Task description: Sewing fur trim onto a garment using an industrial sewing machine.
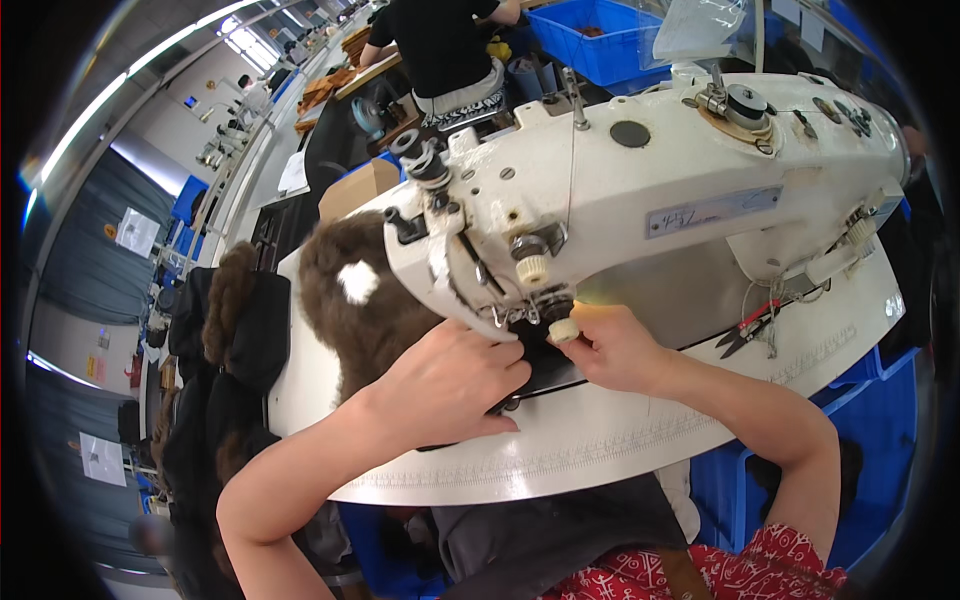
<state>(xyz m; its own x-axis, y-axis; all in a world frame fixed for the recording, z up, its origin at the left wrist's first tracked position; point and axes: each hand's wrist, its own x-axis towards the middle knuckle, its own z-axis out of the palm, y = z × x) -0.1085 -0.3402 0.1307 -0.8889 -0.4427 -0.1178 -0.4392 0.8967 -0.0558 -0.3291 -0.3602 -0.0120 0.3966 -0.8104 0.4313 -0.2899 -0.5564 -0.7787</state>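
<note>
A white sewing machine (600, 190) stands across the table, its needle area partly hidden by the machine head and my hands. Dark fabric (548, 372) lies under the presser area, between my two hands. My left hand (450, 380) is closed with bent fingers on this fabric, left of the needle. My right hand (612, 350) pinches at the fabric's right side, close to a cream knob (564, 330); its fingertips are partly hidden. Brown fur (360, 310) with a white patch spreads on the table behind my left hand; whether it joins the dark fabric I cannot tell.
Red-handled snips (750, 328) lie on the machine bed at right. Dark garments with brown fur (235, 320) hang beyond the white tabletop's (500, 475) left edge. Blue bins (600, 45) stand at the back and below right. A person in black (440, 45) sits ahead.
</note>
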